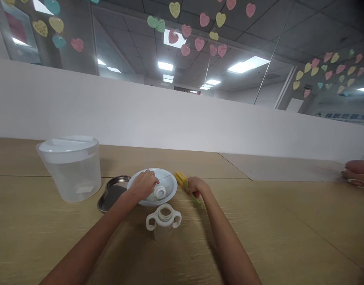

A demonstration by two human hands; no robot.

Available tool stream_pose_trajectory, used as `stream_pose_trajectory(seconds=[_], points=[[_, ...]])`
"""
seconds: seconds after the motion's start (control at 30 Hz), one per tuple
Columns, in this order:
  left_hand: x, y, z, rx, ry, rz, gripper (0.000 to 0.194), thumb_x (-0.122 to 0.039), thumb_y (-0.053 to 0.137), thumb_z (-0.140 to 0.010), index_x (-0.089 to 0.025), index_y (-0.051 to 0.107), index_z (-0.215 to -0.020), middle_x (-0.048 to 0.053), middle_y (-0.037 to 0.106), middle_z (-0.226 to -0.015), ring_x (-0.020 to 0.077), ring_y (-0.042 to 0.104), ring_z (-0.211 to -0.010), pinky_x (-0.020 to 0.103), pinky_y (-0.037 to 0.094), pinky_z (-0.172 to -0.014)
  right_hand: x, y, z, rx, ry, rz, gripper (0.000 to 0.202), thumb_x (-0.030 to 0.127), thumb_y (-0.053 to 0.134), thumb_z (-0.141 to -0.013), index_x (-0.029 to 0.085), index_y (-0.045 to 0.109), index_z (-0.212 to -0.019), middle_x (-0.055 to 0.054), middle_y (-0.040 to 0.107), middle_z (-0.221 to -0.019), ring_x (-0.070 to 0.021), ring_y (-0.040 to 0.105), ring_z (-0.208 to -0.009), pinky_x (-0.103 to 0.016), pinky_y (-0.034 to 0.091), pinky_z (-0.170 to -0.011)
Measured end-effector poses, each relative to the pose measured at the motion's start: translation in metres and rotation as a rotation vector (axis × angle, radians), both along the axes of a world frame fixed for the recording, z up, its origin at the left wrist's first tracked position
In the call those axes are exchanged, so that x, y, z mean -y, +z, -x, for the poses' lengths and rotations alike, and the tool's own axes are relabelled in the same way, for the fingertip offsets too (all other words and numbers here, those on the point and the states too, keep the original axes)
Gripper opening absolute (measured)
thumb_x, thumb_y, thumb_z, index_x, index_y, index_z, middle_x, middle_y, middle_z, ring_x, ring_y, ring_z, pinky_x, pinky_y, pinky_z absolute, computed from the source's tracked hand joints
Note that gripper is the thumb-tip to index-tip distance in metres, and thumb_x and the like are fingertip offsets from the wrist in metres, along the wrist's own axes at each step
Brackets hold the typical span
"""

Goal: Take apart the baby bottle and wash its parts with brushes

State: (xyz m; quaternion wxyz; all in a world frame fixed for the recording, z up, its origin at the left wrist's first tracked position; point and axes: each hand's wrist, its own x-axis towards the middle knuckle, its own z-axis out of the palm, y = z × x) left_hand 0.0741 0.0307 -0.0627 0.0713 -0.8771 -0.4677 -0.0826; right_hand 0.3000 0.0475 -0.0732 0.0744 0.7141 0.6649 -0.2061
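Observation:
My right hand (199, 186) is closed round the green handle of a bottle brush with a yellow head (181, 178), held just right of the bowl. Over the left part of a white bowl (171, 189) is my left hand (145, 184), fingers bent downward; what they pinch, if anything, is hidden. A thin line runs from near those fingers to the bowl's right rim; I cannot tell what it is. Inside the bowl lies a white ring-shaped bottle part (160, 192). In front of it stands a clear baby bottle with two white handles (165, 215), its top uncovered.
Left of the bowl, partly behind my left forearm, lies a kidney-shaped metal tray (111, 194). Farther left stands a translucent lidded pitcher (76, 170). A low white wall (158, 118) borders the wooden table (277, 229). Reddish items (358, 173) sit at the far right edge.

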Motion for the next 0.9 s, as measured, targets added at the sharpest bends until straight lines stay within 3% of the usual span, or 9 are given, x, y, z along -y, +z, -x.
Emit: stream_pose_trajectory(seconds=[0.17, 0.27, 0.47, 0.67, 0.9], points=[[-0.003, -0.008, -0.003, -0.044, -0.018, -0.004, 0.026, -0.015, 0.051, -0.079, -0.018, 0.071, -0.096, 0.013, 0.065, -0.098, 0.027, 0.056, -0.098, 0.039, 0.042, -0.088, -0.002, 0.013, -0.021, -0.07, -0.04, -0.092, 0.008, 0.01, 0.066, -0.071, 0.008, 0.064, -0.078, -0.008, 0.067, -0.063, -0.0189, 0.066, -0.058, -0.028, 0.052, -0.057], [-0.004, -0.01, -0.003, -0.061, -0.035, 0.007, 0.027, -0.014, 0.054, -0.077, -0.019, 0.069, -0.098, 0.013, 0.064, -0.1, 0.027, 0.056, -0.099, 0.038, 0.042, -0.089, -0.001, 0.021, -0.032, -0.143, -0.06, -0.149, 0.009, 0.009, 0.064, -0.068, 0.008, 0.064, -0.077, -0.007, 0.066, -0.056, -0.0191, 0.065, -0.052, -0.027, 0.052, -0.053], [-0.008, -0.014, -0.001, -0.067, -0.045, 0.016, 0.03, -0.011, 0.057, -0.072, -0.019, 0.066, -0.099, 0.011, 0.063, -0.101, 0.0263, 0.058, -0.096, 0.036, 0.044, -0.084, 0.009, 0.034, -0.037, -0.273, -0.088, -0.207, 0.017, 0.01, 0.061, -0.07, 0.008, 0.062, -0.087, -0.006, 0.064, -0.057, -0.0173, 0.063, -0.049, -0.026, 0.052, -0.047], [-0.013, -0.017, 0.001, -0.04, -0.023, 0.026, 0.023, -0.011, 0.051, -0.075, -0.018, 0.065, -0.09, 0.009, 0.067, -0.089, 0.0244, 0.062, -0.085, 0.032, 0.045, -0.072, 0.02, 0.045, -0.033, -0.338, -0.068, -0.255, 0.018, 0.01, 0.06, -0.07, 0.009, 0.061, -0.089, -0.008, 0.066, -0.062, -0.0184, 0.064, -0.051, -0.028, 0.053, -0.047], [-0.016, -0.014, 0.006, 0.075, -0.012, 0.019, 0.026, -0.011, 0.045, -0.074, -0.017, 0.067, -0.088, 0.01, 0.067, -0.09, 0.0237, 0.062, -0.081, 0.031, 0.044, -0.067, 0.029, 0.054, -0.029, -0.376, -0.043, -0.291, 0.022, 0.008, 0.06, -0.068, 0.009, 0.06, -0.091, -0.005, 0.062, -0.056, -0.0167, 0.061, -0.047, -0.025, 0.05, -0.045]])
